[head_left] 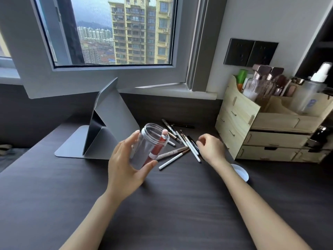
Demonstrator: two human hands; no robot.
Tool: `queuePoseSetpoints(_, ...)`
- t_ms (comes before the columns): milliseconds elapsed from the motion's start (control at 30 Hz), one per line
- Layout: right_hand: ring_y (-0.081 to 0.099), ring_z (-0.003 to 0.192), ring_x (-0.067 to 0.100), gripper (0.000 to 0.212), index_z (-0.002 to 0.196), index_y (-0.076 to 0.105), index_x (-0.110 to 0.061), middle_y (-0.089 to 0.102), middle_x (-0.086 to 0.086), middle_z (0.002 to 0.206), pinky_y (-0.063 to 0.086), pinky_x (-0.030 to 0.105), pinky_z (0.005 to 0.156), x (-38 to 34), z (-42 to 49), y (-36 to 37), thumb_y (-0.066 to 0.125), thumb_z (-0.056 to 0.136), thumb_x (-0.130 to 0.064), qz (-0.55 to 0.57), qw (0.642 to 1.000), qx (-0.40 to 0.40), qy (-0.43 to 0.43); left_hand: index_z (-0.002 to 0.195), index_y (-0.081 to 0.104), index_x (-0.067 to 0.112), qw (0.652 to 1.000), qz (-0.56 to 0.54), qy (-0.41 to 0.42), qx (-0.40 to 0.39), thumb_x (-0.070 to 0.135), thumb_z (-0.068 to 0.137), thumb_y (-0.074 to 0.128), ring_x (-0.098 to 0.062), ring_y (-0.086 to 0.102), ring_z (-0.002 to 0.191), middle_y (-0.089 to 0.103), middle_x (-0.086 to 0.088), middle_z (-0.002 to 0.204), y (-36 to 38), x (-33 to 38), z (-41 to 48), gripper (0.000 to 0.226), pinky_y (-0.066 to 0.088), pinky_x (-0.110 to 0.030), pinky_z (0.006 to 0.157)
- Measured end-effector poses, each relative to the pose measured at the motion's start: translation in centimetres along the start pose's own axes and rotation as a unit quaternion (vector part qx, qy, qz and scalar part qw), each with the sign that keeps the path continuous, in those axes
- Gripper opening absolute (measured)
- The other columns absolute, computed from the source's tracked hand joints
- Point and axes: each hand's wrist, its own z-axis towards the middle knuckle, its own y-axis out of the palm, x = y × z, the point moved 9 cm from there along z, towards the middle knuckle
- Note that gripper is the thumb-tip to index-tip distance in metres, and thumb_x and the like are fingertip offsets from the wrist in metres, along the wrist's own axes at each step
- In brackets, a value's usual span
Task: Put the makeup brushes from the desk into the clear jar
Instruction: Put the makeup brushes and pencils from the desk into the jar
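Head view — left hand (124,165) gripping clear jar (149,147) holding one red brush (156,148); right hand (210,147) hovering loosely curled, empty, over brushes (182,141) on table (180,204) — no legible writing.

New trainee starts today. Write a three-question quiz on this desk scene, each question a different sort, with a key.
1. True or false: the clear jar stands on the desk by itself.
2. What is already inside the jar? A) nothing B) a red-handled brush C) the white lid
3. Fill in: the right hand reaches toward the loose brushes lying between the jar and the wooden ____.

Key: 1 false, the left hand holds it tilted. 2 B. 3 organizer.
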Motion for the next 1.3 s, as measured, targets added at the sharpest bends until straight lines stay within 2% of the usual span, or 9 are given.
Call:
queuePoseSetpoints(233,0.058,0.11,0.034,0.027,0.106,0.065,-0.008,0.066,0.014,0.117,0.048,0.034,0.084,1.9,1.9,3.7,0.051,0.086,-0.017,-0.126,0.986,-0.11,0.024,0.13,0.045,0.019,0.994,-0.059,-0.083,0.026,0.023,0.057,0.09,-0.027,0.06,0.106,0.061,-0.008,0.116,-0.7,-1.6,0.2,0.086,0.05,-0.043,0.092)
queuePoseSetpoints(367,0.059,0.068,0.026,0.014,0.087,0.066,-0.002,0.06,0.018,0.08,0.05,0.036,0.063,0.5,1.0,-0.4,0.055,0.084,-0.01,0.156,0.986,-0.022,0.062,0.13,0.041,0.024,0.993,-0.075,-0.083,0.034,0.016,0.058,0.086,-0.026,0.06,0.107,0.06,-0.005,0.115,-0.9,-1.9,0.3,0.085,0.049,-0.039,0.092)
queuePoseSetpoints(433,0.053,0.047,0.013,0.004,0.081,0.06,-0.001,0.056,0.011,0.073,0.044,0.024,0.04,-1.5,-0.6,-3.1,0.058,0.084,-0.003,0.416,0.906,0.015,0.069,0.13,0.042,0.023,0.994,-0.074,-0.078,0.034,0.017,0.057,0.087,-0.026,0.06,0.107,0.06,-0.005,0.116,-0.9,-2.0,0.3,0.086,0.049,-0.037,0.093)
queuePoseSetpoints(567,0.067,0.052,0.012,0.019,0.081,0.054,-0.012,0.068,0.004,0.07,0.054,0.021,0.046,-8.8,-4.8,-7.3,0.06,0.083,0.006,0.65,0.756,-0.044,-0.058,0.132,0.045,0.018,0.997,-0.051,-0.044,0.022,0.029,0.058,0.085,-0.02,0.061,0.108,0.062,-0.003,0.118,-0.6,-1.2,0.2,0.084,0.048,-0.03,0.093)
queuePoseSetpoints(700,0.065,0.065,0.011,0.018,0.084,0.057,-0.015,0.071,0.006,0.077,0.054,0.027,0.058,-12.8,-8.0,-7.7,0.069,0.079,-0.002,0.476,0.864,-0.039,-0.161,0.132,0.044,0.021,1.0,0.007,0.02,-0.006,0.036,0.059,0.081,-0.002,0.051,0.105,0.055,0.007,0.119,0.0,0.2,0.1,0.083,0.038,-0.008,0.093)
queuePoseSetpoints(833,0.049,0.074,0.009,0.025,0.078,0.068,-0.01,0.057,-0.007,0.072,0.039,0.024,0.07,-13.5,-9.9,-5.8,0.064,0.085,-0.034,0.202,0.944,0.01,-0.259,0.131,0.046,0.019,0.999,0.017,0.043,-0.009,0.044,0.065,0.074,-0.002,0.05,0.109,0.054,0.009,0.121,0.0,0.5,0.0,0.076,0.038,-0.008,0.095)
queuePoseSetpoints(1100,0.053,0.101,0.012,0.026,0.089,0.072,-0.027,0.064,-0.008,0.099,0.04,0.016,0.087,-12.0,-9.8,-4.3,0.05,0.089,-0.04,0.271,0.928,-0.009,-0.254,0.129,0.046,0.016,0.999,0.021,0.039,0.001,0.034,0.059,0.082,-0.005,0.052,0.104,0.055,0.006,0.12,-0.3,0.1,0.1,0.081,0.039,-0.01,0.091)
queuePoseSetpoints(1200,0.063,0.084,0.003,0.024,0.075,0.069,-0.033,0.068,-0.013,0.08,0.046,0.017,0.073,-8.5,-6.8,-4.4,0.052,0.091,-0.029,0.419,0.899,0.024,-0.125,0.131,0.046,0.019,0.999,-0.014,-0.007,0.031,0.029,0.057,0.087,-0.009,0.056,0.103,0.057,0.005,0.119,-0.9,-0.8,0.2,0.085,0.042,-0.013,0.092)
queuePoseSetpoints(1300,0.063,0.072,0.013,0.024,0.072,0.07,-0.017,0.069,-0.004,0.07,0.046,0.028,0.068,-4.0,-3.5,-3.4,0.054,0.09,-0.019,0.331,0.941,0.078,-0.009,0.131,0.043,0.021,0.996,-0.051,-0.038,0.062,0.026,0.059,0.084,-0.019,0.06,0.104,0.059,0.001,0.115,-1.5,-1.5,0.3,0.083,0.046,-0.022,0.092)
